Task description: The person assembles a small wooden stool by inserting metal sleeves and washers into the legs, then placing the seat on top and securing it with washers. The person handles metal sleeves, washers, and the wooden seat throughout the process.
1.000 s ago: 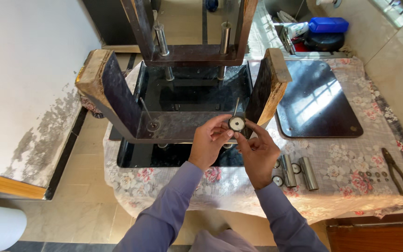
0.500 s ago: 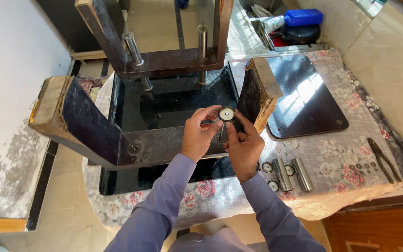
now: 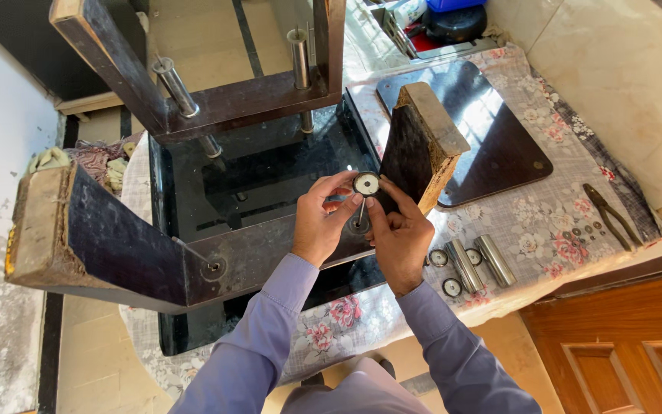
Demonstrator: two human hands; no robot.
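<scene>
A dark wooden table lies upside down on a cloth-covered surface, its legs pointing up. My left hand and my right hand meet above the table's near rail. Together their fingertips hold a small round metal disc with a thin rod running down from it to a fitting on the rail. A second rod and round fitting sit further left on the same rail. The table leg with a raw wooden end stands just right of my hands.
Two metal cylinders and small round discs lie on the floral cloth to the right. Pliers and small washers lie further right. A dark glass panel rests behind. A wooden cabinet door is below right.
The camera has shifted, so the table appears lower and more to the left. My hands keep holding the disc on its rod in much the same grip.
</scene>
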